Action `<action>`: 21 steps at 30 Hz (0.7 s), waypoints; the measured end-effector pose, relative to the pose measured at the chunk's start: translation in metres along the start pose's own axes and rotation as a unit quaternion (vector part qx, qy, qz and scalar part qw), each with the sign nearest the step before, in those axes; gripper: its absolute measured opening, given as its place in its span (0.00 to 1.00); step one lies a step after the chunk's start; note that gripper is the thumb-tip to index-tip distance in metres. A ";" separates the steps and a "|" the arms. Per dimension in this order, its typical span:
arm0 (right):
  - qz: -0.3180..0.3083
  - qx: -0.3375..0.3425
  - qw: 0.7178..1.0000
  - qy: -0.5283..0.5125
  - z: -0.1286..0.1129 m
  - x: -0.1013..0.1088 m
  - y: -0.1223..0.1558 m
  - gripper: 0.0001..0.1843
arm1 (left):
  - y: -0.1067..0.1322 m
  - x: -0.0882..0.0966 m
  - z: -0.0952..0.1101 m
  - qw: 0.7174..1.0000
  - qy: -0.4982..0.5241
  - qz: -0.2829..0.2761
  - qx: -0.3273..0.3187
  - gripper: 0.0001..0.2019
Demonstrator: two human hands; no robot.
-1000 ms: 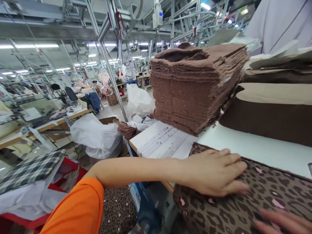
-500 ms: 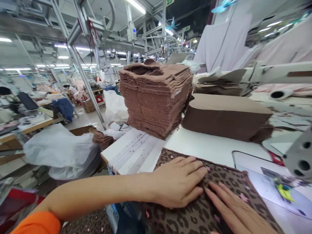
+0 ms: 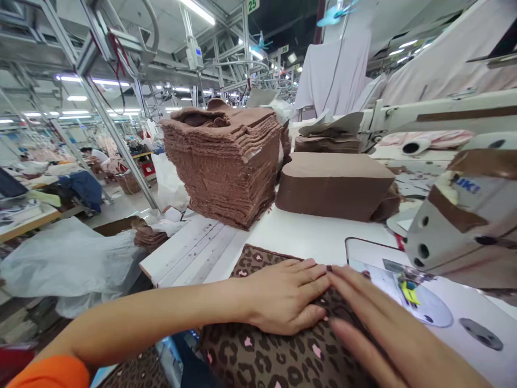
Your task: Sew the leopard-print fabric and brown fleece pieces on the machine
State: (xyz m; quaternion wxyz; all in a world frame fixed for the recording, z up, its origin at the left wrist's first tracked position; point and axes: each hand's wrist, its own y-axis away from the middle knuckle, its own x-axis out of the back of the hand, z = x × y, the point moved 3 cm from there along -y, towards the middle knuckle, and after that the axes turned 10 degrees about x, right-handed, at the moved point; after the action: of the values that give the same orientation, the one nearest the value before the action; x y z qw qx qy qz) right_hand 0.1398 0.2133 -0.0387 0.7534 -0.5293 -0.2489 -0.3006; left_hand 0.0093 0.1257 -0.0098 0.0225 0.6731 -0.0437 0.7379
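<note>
- Laid left hand [image 3: 288, 296] flat, fingers extended, on brown leopard-print fabric with pink spots [image 3: 258, 350], at the near side of the white table [image 3: 274, 235].
- Held right hand [image 3: 375, 310] unclenched, fingertips just beside the left hand's.
- Saw tall stack of fuzzy brown cloth [image 3: 226, 175] on the far side.

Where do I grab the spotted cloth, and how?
I'd pinch the spotted cloth at its far left corner, coming from the left: that corner lies uncovered on the white table, and the left hand rests to its right.
</note>
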 end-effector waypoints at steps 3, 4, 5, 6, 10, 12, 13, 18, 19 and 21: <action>-0.008 -0.018 1.000 0.010 0.016 -0.008 -0.015 0.26 | -0.001 0.001 0.001 1.000 0.000 -0.006 0.008 0.27; -0.004 -0.005 1.000 0.010 0.016 -0.011 -0.015 0.27 | -0.001 0.001 0.001 1.000 0.003 -0.002 0.010 0.27; -0.005 0.011 1.000 0.008 0.015 -0.015 -0.014 0.28 | 0.000 0.001 0.002 1.000 0.006 0.005 0.010 0.27; -0.009 0.020 1.000 0.007 0.013 -0.018 -0.012 0.29 | 0.001 0.001 0.002 1.000 0.010 0.010 0.009 0.27; -0.025 0.014 0.999 0.016 0.012 -0.029 -0.003 0.34 | -0.002 0.001 0.000 1.000 0.010 0.001 0.002 0.27; -0.034 0.012 0.999 0.020 0.020 -0.034 -0.005 0.36 | -0.009 0.001 -0.004 1.000 -0.004 -0.008 0.005 0.26; -0.039 0.012 0.999 0.021 0.024 -0.036 -0.006 0.38 | -0.013 0.000 -0.007 1.000 -0.015 -0.010 0.008 0.26; -0.040 0.022 0.999 0.027 0.019 -0.022 -0.007 0.37 | -0.033 -0.002 -0.018 0.999 -0.047 -0.015 0.018 0.23; -0.039 0.028 0.999 0.026 0.012 -0.015 -0.002 0.37 | -0.034 -0.001 -0.018 0.999 -0.048 -0.017 0.019 0.23; -0.044 0.042 0.998 0.012 -0.003 -0.005 0.013 0.37 | -0.034 0.000 -0.019 0.998 -0.053 -0.024 0.022 0.23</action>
State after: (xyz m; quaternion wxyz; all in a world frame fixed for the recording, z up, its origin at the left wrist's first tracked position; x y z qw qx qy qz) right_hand 0.1455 0.2147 -0.0513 0.7640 -0.4820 -0.2755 -0.3287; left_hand -0.0060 0.1617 -0.0101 0.0227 0.7121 -0.0124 0.7016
